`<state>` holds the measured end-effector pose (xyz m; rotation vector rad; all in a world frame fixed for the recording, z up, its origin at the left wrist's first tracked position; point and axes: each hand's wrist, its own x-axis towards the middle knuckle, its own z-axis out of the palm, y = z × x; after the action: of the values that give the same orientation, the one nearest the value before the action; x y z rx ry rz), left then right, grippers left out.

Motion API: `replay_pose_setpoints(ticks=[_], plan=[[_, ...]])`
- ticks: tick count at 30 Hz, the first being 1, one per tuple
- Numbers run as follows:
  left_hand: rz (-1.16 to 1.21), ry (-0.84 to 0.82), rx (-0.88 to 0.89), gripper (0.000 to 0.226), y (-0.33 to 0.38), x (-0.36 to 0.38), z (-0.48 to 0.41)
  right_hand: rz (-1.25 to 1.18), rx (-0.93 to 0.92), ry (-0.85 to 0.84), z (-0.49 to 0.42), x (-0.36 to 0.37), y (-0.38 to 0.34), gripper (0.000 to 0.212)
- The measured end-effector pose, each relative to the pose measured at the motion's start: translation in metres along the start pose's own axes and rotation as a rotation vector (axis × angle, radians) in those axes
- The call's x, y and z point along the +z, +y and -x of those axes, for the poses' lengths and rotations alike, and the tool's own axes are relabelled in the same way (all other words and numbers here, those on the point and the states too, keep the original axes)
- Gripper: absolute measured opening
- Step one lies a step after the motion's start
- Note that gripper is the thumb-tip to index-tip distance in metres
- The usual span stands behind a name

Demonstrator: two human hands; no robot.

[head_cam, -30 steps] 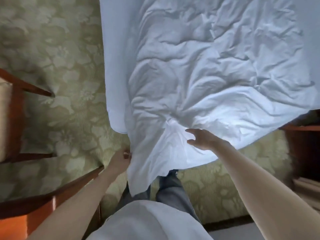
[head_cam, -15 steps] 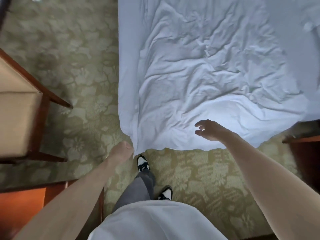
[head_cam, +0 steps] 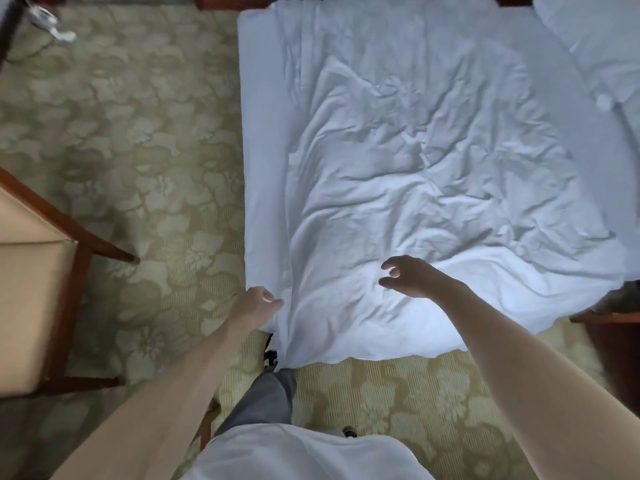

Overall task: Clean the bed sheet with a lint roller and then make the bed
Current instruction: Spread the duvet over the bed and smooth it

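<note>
Sheet [head_cam: 433, 188] lies crumpled over the bed [head_cam: 263, 150]. It stretches away beyond both sets of fingers, and its near hem spills off the foot behind them, toward the carpet [head_cam: 138, 168].

The left hand [head_cam: 258, 303] is at the sheet's near-left corner. Its fingers are curled in against the fabric edge, with the tips tucked into a fold. By the look of it, it grips that corner to anchor it or draw it square with the mattress edge.

The right hand [head_cam: 412, 277] hovers just above the cloth, to the right of the left fingers. Its fingers are loosely spread, thumb and forefinger apart, and it holds nothing. It seems poised either to press the creases flat or to take up the hem.

The deepest wrinkles fan out ahead of the right fingertips. A pillow [head_cam: 595, 46] lies far beyond them, at the head.

No lint roller is in sight, so this reads as the bed-making part of the task. With only one corner held, a pull would likely skew the sheet leftward, so a second grip on the hem looks needed.
</note>
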<state>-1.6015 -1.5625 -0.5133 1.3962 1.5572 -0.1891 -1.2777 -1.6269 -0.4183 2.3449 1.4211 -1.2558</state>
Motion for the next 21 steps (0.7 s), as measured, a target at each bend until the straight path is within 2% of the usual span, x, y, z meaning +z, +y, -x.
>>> replay_pose_setpoints(ticks=[3,6,9,10,11,13,16,17,20,21], plan=[[0.098,-0.048,-0.013,0.041,0.022,-0.016,-0.039,-0.002,0.065,0.011,-0.03,-0.01,-0.024,0.047],[0.19,-0.055,0.006,0.026,0.046,-0.028,-0.074,-0.047,0.121,0.041,-0.055,-0.011,-0.043,0.051],[0.228,-0.074,-0.005,0.041,0.064,-0.029,-0.108,-0.062,0.172,0.03,-0.079,-0.004,-0.05,0.057],[0.234,-0.081,-0.009,0.059,0.067,-0.026,-0.122,-0.074,0.184,0.02,-0.086,0.0,-0.05,0.058],[0.232,-0.098,-0.012,0.054,0.069,-0.024,-0.132,-0.091,0.191,0.008,-0.093,0.004,-0.048,0.059],[0.246,-0.119,-0.057,0.061,0.074,-0.018,-0.145,-0.127,0.2,-0.021,-0.102,0.013,-0.043,0.059],[0.234,-0.11,-0.102,0.026,0.069,-0.005,-0.164,-0.186,0.233,-0.058,-0.109,0.025,-0.024,0.059],[0.252,-0.118,-0.128,0.029,0.065,0.0,-0.17,-0.211,0.245,-0.074,-0.111,0.028,-0.017,0.06],[0.318,-0.144,-0.248,0.074,0.06,0.015,-0.187,-0.279,0.286,-0.096,-0.116,0.037,0.003,0.06],[0.339,-0.14,-0.283,0.078,0.058,0.021,-0.193,-0.295,0.3,-0.09,-0.117,0.039,0.009,0.059]])
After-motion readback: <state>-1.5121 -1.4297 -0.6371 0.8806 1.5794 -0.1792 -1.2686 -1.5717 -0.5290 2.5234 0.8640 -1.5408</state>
